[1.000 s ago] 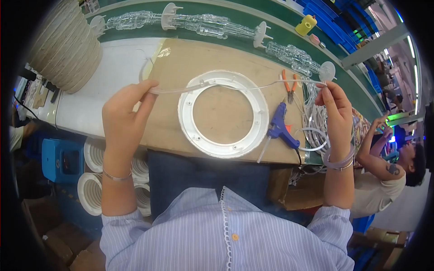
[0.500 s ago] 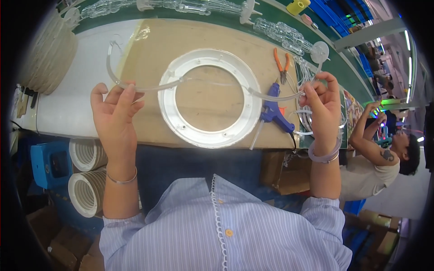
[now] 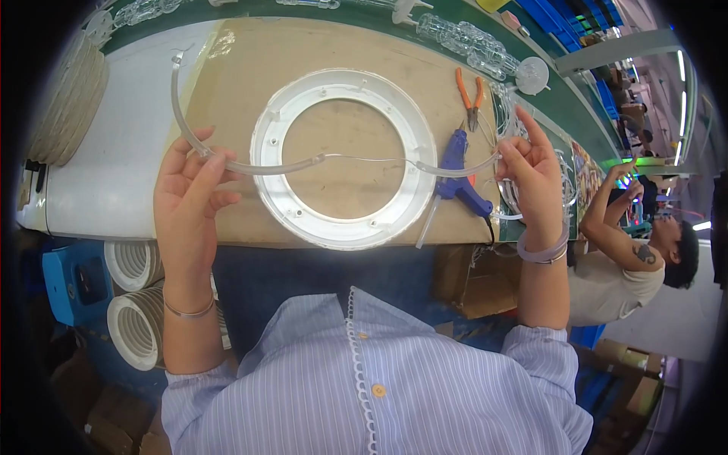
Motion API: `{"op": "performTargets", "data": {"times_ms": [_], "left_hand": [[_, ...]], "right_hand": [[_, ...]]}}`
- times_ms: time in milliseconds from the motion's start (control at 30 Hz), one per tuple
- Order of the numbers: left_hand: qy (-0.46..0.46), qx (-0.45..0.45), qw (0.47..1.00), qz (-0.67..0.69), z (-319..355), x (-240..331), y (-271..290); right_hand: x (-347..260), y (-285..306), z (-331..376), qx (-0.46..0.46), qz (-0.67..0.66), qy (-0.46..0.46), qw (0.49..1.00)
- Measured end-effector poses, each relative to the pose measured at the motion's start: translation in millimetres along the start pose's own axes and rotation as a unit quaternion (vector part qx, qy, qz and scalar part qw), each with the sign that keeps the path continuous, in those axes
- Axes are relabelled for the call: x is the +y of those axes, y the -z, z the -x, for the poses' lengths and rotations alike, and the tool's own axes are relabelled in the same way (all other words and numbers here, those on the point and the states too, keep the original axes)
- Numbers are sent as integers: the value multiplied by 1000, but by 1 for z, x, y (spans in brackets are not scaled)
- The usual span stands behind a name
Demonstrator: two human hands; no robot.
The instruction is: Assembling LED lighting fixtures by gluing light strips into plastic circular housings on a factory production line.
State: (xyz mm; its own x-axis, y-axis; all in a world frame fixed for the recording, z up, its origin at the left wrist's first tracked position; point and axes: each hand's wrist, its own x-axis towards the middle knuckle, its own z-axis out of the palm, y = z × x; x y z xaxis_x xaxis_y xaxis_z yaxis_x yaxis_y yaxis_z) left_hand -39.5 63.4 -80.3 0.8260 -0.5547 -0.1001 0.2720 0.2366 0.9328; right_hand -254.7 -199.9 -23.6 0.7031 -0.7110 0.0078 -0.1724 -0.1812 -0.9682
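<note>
Two clear, curved light strips joined by a thin wire (image 3: 368, 158) stretch between my hands. My left hand (image 3: 189, 189) pinches the left strip (image 3: 284, 167) at a joint, and another curved piece rises from there, with fine wire ends at its tip. My right hand (image 3: 533, 171) pinches the outer end of the right strip (image 3: 459, 171), index finger raised. Both strips hang over a white ring frame (image 3: 271, 201) with small posts inside, lying on the brown work surface. Just right of the ring, beneath the right strip, rests a blue glue gun (image 3: 455, 163) with a clear glue stick.
Orange-handled pliers (image 3: 470, 98) lie beyond the glue gun, beside coiled clear strips (image 3: 509, 114). Clear plastic parts (image 3: 466, 45) line the far edge. A stack of rings (image 3: 64, 106) stands at left, a blue stool (image 3: 76, 280) below. A person (image 3: 626, 258) works at right.
The wire between the strips has come closer to straight, and the left strip now crosses further over the ring. My right index finger has straightened upward. The whole view has shifted slightly.
</note>
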Motion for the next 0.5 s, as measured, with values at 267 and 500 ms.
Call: {"op": "performTargets", "data": {"times_ms": [267, 500], "left_hand": [[-216, -34, 974, 53, -33, 60, -28], [-338, -118, 913, -194, -40, 95, -99]], "right_hand": [[-20, -42, -30, -124, 42, -66, 989], [-32, -64, -61, -129, 354, 202, 904]]}}
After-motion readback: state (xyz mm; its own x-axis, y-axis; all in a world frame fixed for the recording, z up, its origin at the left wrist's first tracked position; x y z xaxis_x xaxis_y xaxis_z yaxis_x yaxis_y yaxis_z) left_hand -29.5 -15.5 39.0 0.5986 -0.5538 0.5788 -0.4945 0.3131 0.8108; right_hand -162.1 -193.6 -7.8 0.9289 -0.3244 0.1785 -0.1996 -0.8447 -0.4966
